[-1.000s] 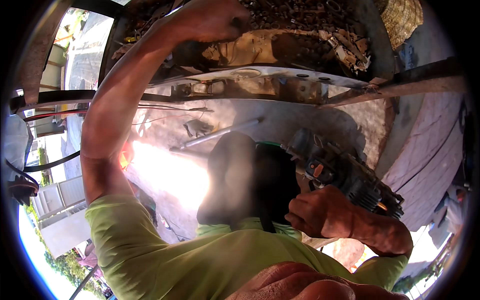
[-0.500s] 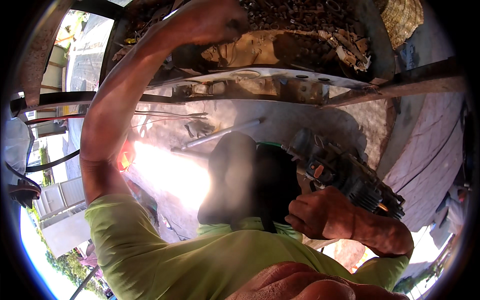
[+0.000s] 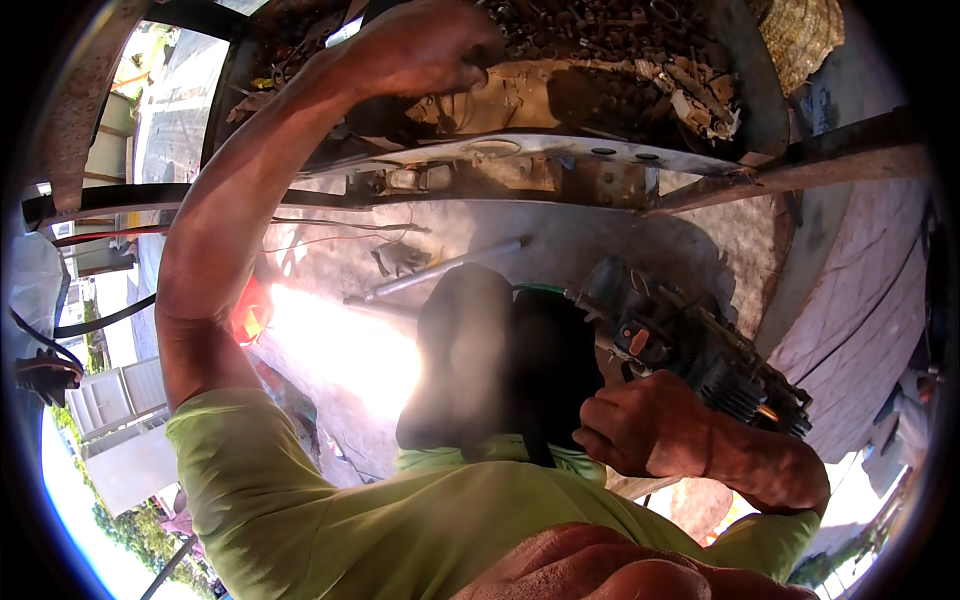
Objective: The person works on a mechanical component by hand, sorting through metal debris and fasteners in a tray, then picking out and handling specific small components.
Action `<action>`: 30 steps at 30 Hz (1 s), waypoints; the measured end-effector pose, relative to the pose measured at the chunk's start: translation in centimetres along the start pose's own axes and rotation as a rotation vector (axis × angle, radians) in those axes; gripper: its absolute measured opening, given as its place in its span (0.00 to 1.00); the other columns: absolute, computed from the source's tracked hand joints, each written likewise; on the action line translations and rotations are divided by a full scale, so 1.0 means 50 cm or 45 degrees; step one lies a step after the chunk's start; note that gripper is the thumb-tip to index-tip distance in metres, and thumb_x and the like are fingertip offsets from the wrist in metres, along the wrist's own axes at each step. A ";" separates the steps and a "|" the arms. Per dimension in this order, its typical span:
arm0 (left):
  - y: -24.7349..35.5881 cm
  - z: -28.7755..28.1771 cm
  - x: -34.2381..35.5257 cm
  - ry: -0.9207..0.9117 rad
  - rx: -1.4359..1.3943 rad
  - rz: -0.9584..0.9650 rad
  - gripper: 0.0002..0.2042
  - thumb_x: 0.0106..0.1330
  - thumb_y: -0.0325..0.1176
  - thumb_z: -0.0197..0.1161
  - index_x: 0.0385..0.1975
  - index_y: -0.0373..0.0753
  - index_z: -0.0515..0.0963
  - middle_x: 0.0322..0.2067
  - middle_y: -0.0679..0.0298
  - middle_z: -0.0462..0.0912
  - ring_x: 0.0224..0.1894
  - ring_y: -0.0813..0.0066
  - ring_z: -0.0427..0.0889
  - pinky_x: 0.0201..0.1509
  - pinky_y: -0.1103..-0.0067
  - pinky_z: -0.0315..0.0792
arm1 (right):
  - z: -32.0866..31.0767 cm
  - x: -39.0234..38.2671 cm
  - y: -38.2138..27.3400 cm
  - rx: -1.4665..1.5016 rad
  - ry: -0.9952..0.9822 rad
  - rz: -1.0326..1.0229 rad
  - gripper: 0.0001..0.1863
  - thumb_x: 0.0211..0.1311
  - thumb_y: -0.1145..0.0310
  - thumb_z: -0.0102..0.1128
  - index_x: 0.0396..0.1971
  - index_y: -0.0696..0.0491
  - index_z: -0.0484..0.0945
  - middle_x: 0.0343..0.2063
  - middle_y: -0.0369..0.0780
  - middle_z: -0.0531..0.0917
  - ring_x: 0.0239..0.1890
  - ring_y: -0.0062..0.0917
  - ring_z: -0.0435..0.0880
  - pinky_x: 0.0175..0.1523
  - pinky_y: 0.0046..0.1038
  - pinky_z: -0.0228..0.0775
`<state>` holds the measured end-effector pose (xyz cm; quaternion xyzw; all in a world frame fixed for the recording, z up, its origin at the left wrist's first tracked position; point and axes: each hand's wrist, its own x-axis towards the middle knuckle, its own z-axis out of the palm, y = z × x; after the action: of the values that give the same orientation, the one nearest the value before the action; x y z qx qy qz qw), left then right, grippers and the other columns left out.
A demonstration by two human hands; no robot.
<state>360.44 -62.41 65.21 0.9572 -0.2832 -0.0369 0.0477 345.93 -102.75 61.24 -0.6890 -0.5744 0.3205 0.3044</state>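
My left hand is closed with its fingers curled, over a metal bin of loose hardware at the far side. Whatever it may hold is hidden or too small to name. Rusty bolts and small metal parts are heaped inside the bin beside this hand. In front of my body, my right hand makes a fist, and I cannot see what is in it. Just beyond that fist lies a greasy engine with cooling fins, on its side on the ground.
A grey metal tube lies on the concrete ground, near a dark glove-like piece. An angled steel bar runs along the right of the bin. Cables cross at left, with a red object by my left elbow.
Over the bin, my left hand has shifted slightly right and turned a little, its fingers still curled. My right fist has barely moved.
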 end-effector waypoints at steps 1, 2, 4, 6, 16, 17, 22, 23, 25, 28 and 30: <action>-0.010 -0.009 -0.003 0.019 0.068 0.076 0.15 0.60 0.35 0.70 0.45 0.35 0.83 0.39 0.51 0.82 0.44 0.50 0.83 0.51 0.61 0.77 | 0.000 -0.001 0.001 -0.010 0.004 -0.017 0.13 0.64 0.62 0.62 0.21 0.50 0.73 0.17 0.39 0.75 0.19 0.37 0.81 0.34 0.41 0.78; -0.015 -0.013 -0.005 0.039 0.136 0.153 0.15 0.64 0.38 0.67 0.45 0.34 0.82 0.39 0.50 0.81 0.45 0.50 0.82 0.52 0.59 0.77 | 0.000 -0.001 0.000 -0.006 0.000 0.001 0.13 0.63 0.62 0.62 0.21 0.50 0.73 0.17 0.39 0.75 0.19 0.37 0.81 0.34 0.41 0.78; -0.006 -0.001 -0.007 0.045 0.023 0.060 0.14 0.59 0.31 0.71 0.43 0.34 0.83 0.39 0.51 0.84 0.44 0.51 0.84 0.50 0.62 0.78 | 0.002 -0.003 0.000 0.003 -0.007 0.039 0.14 0.63 0.62 0.62 0.21 0.50 0.73 0.17 0.39 0.75 0.19 0.37 0.81 0.35 0.41 0.78; -0.001 0.006 -0.005 0.038 -0.037 -0.007 0.14 0.56 0.28 0.73 0.42 0.34 0.84 0.38 0.51 0.85 0.43 0.51 0.85 0.49 0.63 0.78 | 0.003 -0.003 -0.001 0.012 -0.014 0.056 0.13 0.64 0.63 0.62 0.21 0.50 0.73 0.17 0.39 0.74 0.19 0.37 0.81 0.36 0.41 0.79; 0.024 0.006 0.001 0.088 0.120 -0.045 0.08 0.59 0.30 0.68 0.37 0.38 0.85 0.32 0.50 0.85 0.35 0.51 0.86 0.40 0.62 0.79 | -0.007 -0.002 -0.001 -0.085 -0.007 -0.104 0.12 0.62 0.63 0.61 0.21 0.47 0.73 0.21 0.36 0.72 0.22 0.30 0.81 0.38 0.38 0.80; 0.027 0.009 0.001 0.154 0.150 -0.059 0.07 0.60 0.30 0.68 0.36 0.38 0.85 0.31 0.50 0.85 0.34 0.51 0.86 0.39 0.62 0.79 | -0.006 -0.002 -0.002 -0.083 -0.011 -0.092 0.12 0.62 0.64 0.61 0.20 0.47 0.73 0.21 0.36 0.72 0.22 0.29 0.80 0.36 0.38 0.79; 0.047 -0.056 0.014 0.182 -0.114 -0.396 0.11 0.60 0.29 0.70 0.40 0.35 0.82 0.36 0.53 0.85 0.42 0.59 0.84 0.49 0.66 0.79 | -0.007 -0.001 -0.001 -0.112 0.009 -0.120 0.11 0.60 0.64 0.61 0.20 0.47 0.72 0.21 0.37 0.72 0.23 0.29 0.80 0.31 0.38 0.77; 0.065 -0.069 0.007 0.247 -0.224 -0.490 0.10 0.59 0.27 0.70 0.40 0.35 0.82 0.36 0.53 0.85 0.41 0.62 0.85 0.48 0.67 0.80 | -0.007 -0.001 -0.001 -0.118 0.015 -0.129 0.11 0.59 0.63 0.61 0.20 0.48 0.72 0.21 0.37 0.72 0.23 0.29 0.80 0.31 0.37 0.76; 0.049 -0.063 0.008 0.263 -0.407 -0.602 0.11 0.59 0.26 0.70 0.41 0.37 0.83 0.39 0.55 0.87 0.42 0.65 0.85 0.48 0.69 0.80 | -0.007 -0.002 -0.002 -0.129 0.024 -0.146 0.11 0.58 0.63 0.62 0.20 0.48 0.72 0.21 0.37 0.72 0.23 0.29 0.79 0.30 0.37 0.76; 0.042 -0.070 0.003 0.218 -0.465 -0.695 0.11 0.61 0.27 0.70 0.43 0.38 0.84 0.40 0.56 0.88 0.41 0.66 0.85 0.49 0.70 0.80 | -0.008 0.001 -0.001 -0.133 0.018 -0.159 0.11 0.59 0.64 0.61 0.20 0.48 0.72 0.21 0.37 0.72 0.23 0.29 0.80 0.27 0.36 0.75; 0.038 -0.074 0.001 0.119 -0.326 -0.595 0.10 0.62 0.28 0.69 0.43 0.39 0.85 0.39 0.56 0.88 0.41 0.64 0.86 0.49 0.69 0.80 | -0.007 0.000 -0.001 -0.088 0.012 -0.113 0.11 0.60 0.64 0.61 0.21 0.48 0.72 0.21 0.37 0.73 0.22 0.30 0.80 0.25 0.36 0.74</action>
<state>359.83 -63.76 69.08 0.9834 -0.0451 -0.0381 0.1714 346.17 -102.78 61.49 -0.6743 -0.6138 0.2835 0.2971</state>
